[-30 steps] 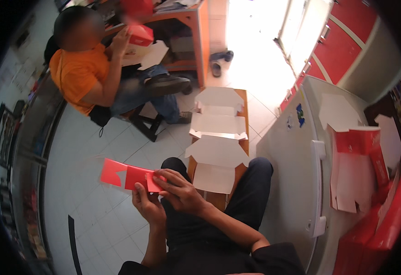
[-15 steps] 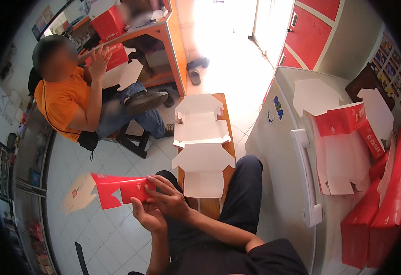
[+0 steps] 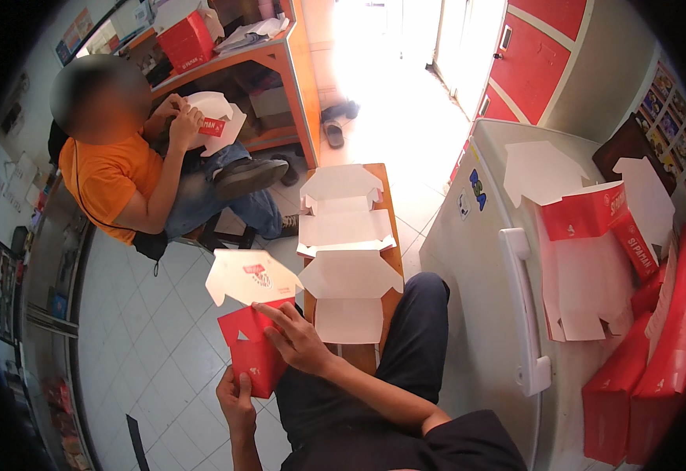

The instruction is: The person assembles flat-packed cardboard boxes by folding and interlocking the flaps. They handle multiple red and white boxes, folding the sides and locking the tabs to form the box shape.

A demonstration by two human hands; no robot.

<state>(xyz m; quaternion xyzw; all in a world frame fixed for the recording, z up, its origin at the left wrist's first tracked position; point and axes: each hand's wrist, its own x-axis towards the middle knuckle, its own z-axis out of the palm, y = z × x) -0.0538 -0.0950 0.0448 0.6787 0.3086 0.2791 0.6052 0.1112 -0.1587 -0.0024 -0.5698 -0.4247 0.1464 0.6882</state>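
Note:
A red cardboard box [image 3: 250, 363], partly folded, is held between my two hands above my lap. Its lid flap [image 3: 250, 275] stands out on the far side, pale with a small red print. Gripping the near lower corner is my left hand [image 3: 238, 402], its thumb on the red side. My right hand [image 3: 300, 339] lies along the right side, fingers reaching to the fold below the lid. Just right of the box, an unfolded white carton [image 3: 348, 318] rests on the wooden bench [image 3: 394, 224], with another open carton [image 3: 341, 228] beyond it.
A fridge [image 3: 484, 267] stands on my right, with an open red-and-white box [image 3: 586, 212] and stacked red cartons [image 3: 668, 392] on top. At the far left a seated co-worker in an orange shirt [image 3: 111, 177] handles another box [image 3: 216, 124]. An orange-edged desk [image 3: 300, 86] stands behind.
My hands have turned the box from sideways to upright and drawn its lid in from the left. My left hand has moved lower. The co-worker has turned their box too.

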